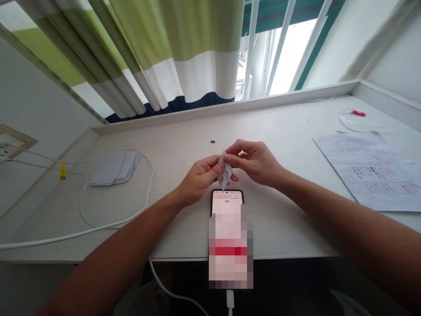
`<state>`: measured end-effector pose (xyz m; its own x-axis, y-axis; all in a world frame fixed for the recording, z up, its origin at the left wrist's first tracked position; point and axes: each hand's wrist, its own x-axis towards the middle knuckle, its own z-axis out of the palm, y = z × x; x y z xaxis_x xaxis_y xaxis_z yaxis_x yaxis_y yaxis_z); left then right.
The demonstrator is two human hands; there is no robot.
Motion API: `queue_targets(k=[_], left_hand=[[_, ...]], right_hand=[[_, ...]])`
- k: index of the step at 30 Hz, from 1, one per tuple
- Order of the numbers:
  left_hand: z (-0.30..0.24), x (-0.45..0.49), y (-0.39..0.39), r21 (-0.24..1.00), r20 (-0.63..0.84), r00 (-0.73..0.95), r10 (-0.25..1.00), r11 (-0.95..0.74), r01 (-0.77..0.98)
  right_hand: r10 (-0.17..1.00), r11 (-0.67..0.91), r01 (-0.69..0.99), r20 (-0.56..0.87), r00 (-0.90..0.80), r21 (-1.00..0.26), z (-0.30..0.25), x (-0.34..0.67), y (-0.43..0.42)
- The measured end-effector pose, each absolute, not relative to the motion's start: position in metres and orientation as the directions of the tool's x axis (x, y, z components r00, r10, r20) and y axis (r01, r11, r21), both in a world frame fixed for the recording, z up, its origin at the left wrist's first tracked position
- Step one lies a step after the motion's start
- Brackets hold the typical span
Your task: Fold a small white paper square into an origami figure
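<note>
Both my hands meet above the middle of the white desk [263, 127]. Between them is a small folded piece of white paper [224, 173], its point hanging down. My left hand [200, 177] pinches the paper's left side with thumb and fingers. My right hand [255, 161] pinches its upper right part, fingers curled. Just below the paper a phone [227, 206] lies face up with its screen lit, reaching over the desk's front edge, a cable plugged into its lower end.
A stack of folded white papers [115, 169] lies at the left, ringed by a white cable [98, 226]. A printed sheet [368, 169] lies at the right, with a clear plastic bag [353, 118] behind it. A tiny blue piece [212, 141] sits mid-desk. A wall socket [11, 142] is far left, a striped curtain [171, 57] behind.
</note>
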<state>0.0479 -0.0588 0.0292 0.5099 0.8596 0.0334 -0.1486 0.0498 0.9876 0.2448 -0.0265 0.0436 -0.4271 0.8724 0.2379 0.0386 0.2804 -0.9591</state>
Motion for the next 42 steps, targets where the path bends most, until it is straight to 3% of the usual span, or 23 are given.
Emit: queue_targets(k=[4,7,11,16,20,28,33,42], left_hand=[[0.031,0.048,-0.06,0.987,0.03,0.505,0.863,0.054,-0.152],[0.035,0.05,-0.062,0.984,0.013,0.499,0.866,0.077,-0.159],[0.037,0.052,-0.06,0.984,-0.009,0.48,0.877,0.093,-0.152],[0.033,0.052,-0.055,0.986,0.083,0.274,0.958,-0.039,-0.16],[0.034,0.054,-0.055,0.981,0.089,0.194,0.977,-0.052,-0.188],[0.033,0.06,-0.06,0.977,0.112,0.176,0.978,-0.076,-0.201],[0.033,0.063,-0.063,0.96,0.143,0.204,0.968,-0.086,-0.268],[0.038,0.049,-0.059,0.96,0.28,0.14,0.95,-0.28,-0.021]], right_hand=[[0.864,0.383,0.078,0.328,-0.382,-0.92,0.043,0.246,-0.026],[0.863,0.367,0.017,0.333,-0.38,-0.93,0.044,0.245,-0.027],[0.88,0.284,-0.021,0.269,-0.392,-0.959,0.044,0.243,-0.028],[0.898,0.209,0.045,0.174,-0.404,-0.977,0.038,0.244,-0.025],[0.897,0.132,0.006,0.117,-0.426,-0.991,0.036,0.241,-0.025],[0.825,0.009,-0.079,0.052,-0.563,-0.997,0.041,0.237,-0.028],[0.834,-0.007,-0.07,0.032,-0.55,-0.998,0.039,0.237,-0.028],[0.839,-0.029,-0.061,0.009,-0.545,-0.998,0.042,0.24,-0.03]])
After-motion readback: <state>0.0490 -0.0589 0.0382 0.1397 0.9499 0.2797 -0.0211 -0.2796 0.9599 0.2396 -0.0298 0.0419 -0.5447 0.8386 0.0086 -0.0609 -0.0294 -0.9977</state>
